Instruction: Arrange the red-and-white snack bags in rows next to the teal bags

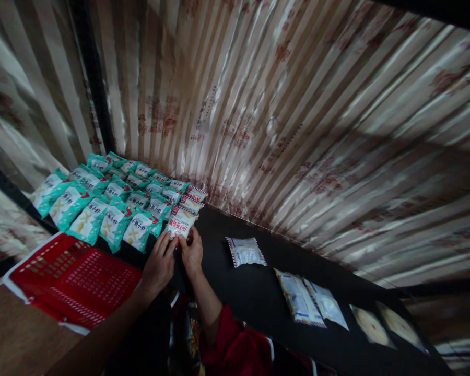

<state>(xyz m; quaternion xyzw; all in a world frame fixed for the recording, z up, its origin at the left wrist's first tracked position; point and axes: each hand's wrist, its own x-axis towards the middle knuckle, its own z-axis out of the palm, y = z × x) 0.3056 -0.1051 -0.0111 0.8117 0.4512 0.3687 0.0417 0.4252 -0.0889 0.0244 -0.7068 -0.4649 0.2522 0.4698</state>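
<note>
On black shelf (235, 295): left hand (160, 265) and right hand (192, 254), close together, grip white bag (179, 225) at lower edge
Red basket (90, 277): near teal bags (115, 189)
Room: creased, printed curtain (258, 104) behind

From here, fingers (165, 244) cover the lower edge of the front white packet (180, 222), and the rear turquoise packets (129, 166) are partly hidden by nearer ones. The lettering (241, 133) on the curtain (223, 62) blurs; a red sleeve (233, 342) is cut off below.
</note>
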